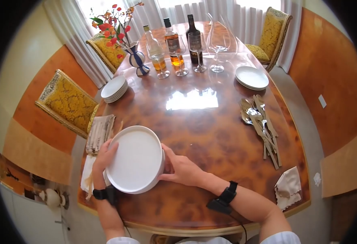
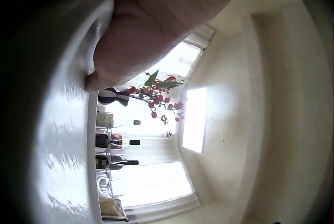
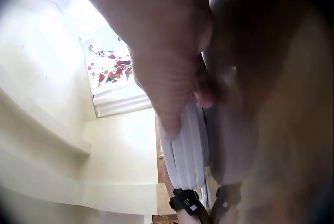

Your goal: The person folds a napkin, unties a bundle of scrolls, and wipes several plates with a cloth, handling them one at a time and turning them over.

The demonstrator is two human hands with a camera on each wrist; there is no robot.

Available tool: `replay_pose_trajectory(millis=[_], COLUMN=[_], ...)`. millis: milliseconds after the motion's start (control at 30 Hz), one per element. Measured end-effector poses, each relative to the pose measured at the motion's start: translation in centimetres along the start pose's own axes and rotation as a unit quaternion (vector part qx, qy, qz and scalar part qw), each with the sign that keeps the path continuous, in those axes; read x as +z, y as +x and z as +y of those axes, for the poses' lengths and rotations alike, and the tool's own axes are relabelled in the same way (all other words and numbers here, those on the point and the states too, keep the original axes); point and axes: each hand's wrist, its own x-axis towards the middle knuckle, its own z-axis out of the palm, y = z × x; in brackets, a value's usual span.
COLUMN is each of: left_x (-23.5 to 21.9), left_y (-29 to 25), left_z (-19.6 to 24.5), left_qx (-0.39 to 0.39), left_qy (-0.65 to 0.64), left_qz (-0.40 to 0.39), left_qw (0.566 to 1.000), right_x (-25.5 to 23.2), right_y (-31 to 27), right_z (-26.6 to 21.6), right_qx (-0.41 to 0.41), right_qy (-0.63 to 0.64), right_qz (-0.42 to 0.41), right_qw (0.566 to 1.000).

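Observation:
Both hands hold a stack of white round plates with raised rims, over the near left part of the table. My left hand grips its left edge, thumb over the rim. On the opposite side my right hand grips the stack, fingers and thumb along its outer wall. Several layered rims of the plate stack show in the right wrist view, low above the glossy surface. Up close in the left wrist view, the left thumb lies over the rim.
Folded napkins lie by the left edge. Small plates stand stacked at left and right. Cutlery and a crumpled cloth lie at right. Bottles, stemmed glasses and a flower vase stand behind.

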Motion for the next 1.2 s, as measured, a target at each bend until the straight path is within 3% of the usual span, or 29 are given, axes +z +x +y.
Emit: replay_pose_trajectory(millis=[267, 600, 900, 1000, 1100, 1200], left_x=[-0.3, -0.6, -1.0, -1.7, -1.6, -2.1], left_y=[-0.1, -0.3, 0.5, 1.4, 0.8, 3.0], left_z=[0.2, 0.5, -0.3, -1.9, -1.2, -3.5], left_qx=[-0.011, 0.037, 0.014, 0.051, 0.135, 0.146], left_qy=[-0.018, 0.022, 0.007, 0.059, 0.124, 0.083], left_qz=[-0.005, -0.009, 0.006, 0.030, 0.099, 0.138], left_qw=[1.000, 0.999, 1.000, 0.996, 0.978, 0.976], right_x=[0.0, 0.1, 0.7, 1.0, 1.3, 0.8], right_y=[-0.1, 0.2, 0.2, -0.2, 0.3, -0.4], right_z=[-0.2, -0.3, -0.2, -0.2, -0.8, -1.8], right_qx=[0.012, 0.032, 0.036, 0.019, 0.003, 0.024], right_qy=[0.012, -0.013, -0.021, -0.031, -0.076, -0.077], right_qz=[0.008, -0.009, 0.006, 0.022, 0.004, -0.003], right_qw=[1.000, 0.999, 0.999, 0.999, 0.997, 0.997])
